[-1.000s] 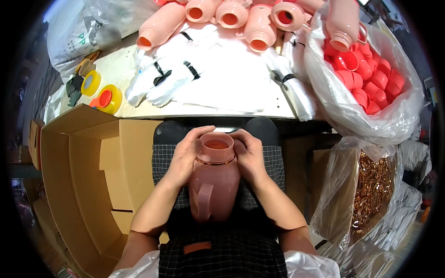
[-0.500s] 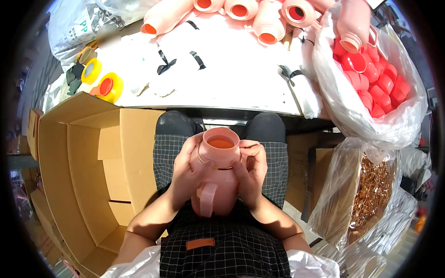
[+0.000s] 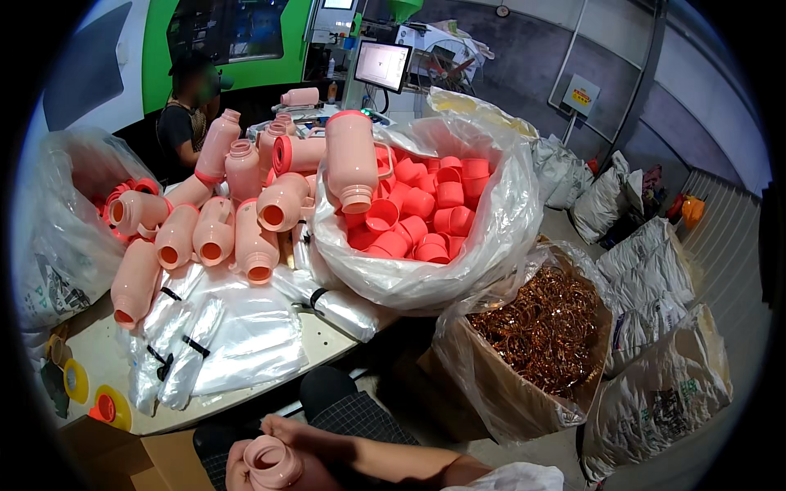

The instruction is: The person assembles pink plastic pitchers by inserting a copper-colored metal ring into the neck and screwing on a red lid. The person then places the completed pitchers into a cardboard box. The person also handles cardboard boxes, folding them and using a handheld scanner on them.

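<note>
A pink plastic thermos jug body (image 3: 274, 462) is at the lower edge, over my lap, its open round mouth facing up. My left hand (image 3: 237, 468) is wrapped round its left side, close to the neck. My right hand (image 3: 288, 430) is closed against the far side of the neck, fingers curled; their tips are partly hidden. The lower part of the jug is cut off by the picture's edge. Several matching pink jug bodies (image 3: 214, 231) lie and stand in a heap on the table (image 3: 323, 337).
A plastic-lined bag (image 3: 499, 237) holds red cups (image 3: 419, 203), with one jug body (image 3: 350, 155) on top. Right of it, a lined box contains copper-coloured rings (image 3: 540, 331). Tape rolls (image 3: 75, 380) and clear plastic bags (image 3: 250, 344) lie on the table. A person (image 3: 187, 114) sits beyond.
My view has swung up and to the right, so the hands and jug body now appear at the lower edge. Both hands remain on the jug body.
</note>
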Available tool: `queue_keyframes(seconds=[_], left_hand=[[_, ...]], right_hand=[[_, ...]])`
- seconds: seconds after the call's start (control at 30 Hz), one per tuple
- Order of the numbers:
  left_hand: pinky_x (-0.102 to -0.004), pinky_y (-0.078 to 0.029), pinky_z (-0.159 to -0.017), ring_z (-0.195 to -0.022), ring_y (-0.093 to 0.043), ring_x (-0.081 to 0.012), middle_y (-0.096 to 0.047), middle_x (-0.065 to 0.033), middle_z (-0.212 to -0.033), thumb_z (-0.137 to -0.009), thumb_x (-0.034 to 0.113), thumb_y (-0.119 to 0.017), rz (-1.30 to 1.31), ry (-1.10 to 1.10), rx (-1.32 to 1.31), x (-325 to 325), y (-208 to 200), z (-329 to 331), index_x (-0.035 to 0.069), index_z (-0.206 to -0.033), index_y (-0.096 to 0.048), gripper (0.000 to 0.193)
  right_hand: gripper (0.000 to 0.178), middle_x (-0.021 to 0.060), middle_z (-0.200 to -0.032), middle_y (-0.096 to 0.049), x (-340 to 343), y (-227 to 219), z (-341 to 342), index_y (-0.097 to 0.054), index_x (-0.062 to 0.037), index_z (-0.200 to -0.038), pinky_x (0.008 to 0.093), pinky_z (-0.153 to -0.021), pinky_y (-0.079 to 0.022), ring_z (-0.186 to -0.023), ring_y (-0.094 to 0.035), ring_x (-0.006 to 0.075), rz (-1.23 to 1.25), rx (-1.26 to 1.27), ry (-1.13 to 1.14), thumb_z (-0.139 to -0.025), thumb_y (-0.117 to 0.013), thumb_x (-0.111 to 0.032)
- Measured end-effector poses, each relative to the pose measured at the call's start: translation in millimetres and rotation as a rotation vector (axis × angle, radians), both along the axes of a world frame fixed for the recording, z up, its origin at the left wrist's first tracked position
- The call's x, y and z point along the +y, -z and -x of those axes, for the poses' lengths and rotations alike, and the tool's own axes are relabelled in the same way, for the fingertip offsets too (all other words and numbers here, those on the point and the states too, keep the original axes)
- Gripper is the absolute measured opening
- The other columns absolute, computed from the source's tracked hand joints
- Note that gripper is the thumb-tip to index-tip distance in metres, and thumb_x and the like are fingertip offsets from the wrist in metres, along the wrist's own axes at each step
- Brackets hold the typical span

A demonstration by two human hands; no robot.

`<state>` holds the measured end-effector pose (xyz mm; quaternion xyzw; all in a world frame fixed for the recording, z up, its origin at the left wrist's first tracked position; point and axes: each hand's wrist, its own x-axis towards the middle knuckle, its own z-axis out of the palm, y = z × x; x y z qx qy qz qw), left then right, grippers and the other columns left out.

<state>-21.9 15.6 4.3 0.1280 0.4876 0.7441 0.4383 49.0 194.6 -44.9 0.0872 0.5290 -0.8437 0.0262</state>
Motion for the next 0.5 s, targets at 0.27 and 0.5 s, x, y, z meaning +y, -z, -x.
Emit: queue_keyframes(seconds=[0.27, 0.5], left_hand=[[-0.0325, -0.052, -0.087, -0.099, -0.062, -0.0184, -0.062, -0.0094, -0.110, -0.099, 0.018, -0.053, 0.359, -0.396, 0.254, -9, 30, -21, 0.003, -0.120, -0.057, 0.026], [-0.0325, -0.053, -0.087, -0.105, -0.061, -0.0201, -0.061, -0.0101, -0.118, -0.094, 0.010, -0.055, 0.273, 0.031, -0.331, -11, 38, -75, 0.005, -0.131, -0.051, 0.038]], right_hand=[[0.040, 0.0075, -0.129, -0.064, 34, -49, -38, -0.061, -0.0015, -0.130, 0.0308, -0.106, -0.045, -0.119, -0.059, 0.0157, 0.565, 0.135, -0.221, -0.102, -0.054, -0.030], [0.023, 0.0089, -0.104, -0.068, 30, -53, -79, -0.067, 0.0009, -0.105, 0.0311, -0.090, -0.051, -0.100, -0.064, 0.0148, -0.093, 0.249, 0.153, -0.096, -0.064, -0.020]])
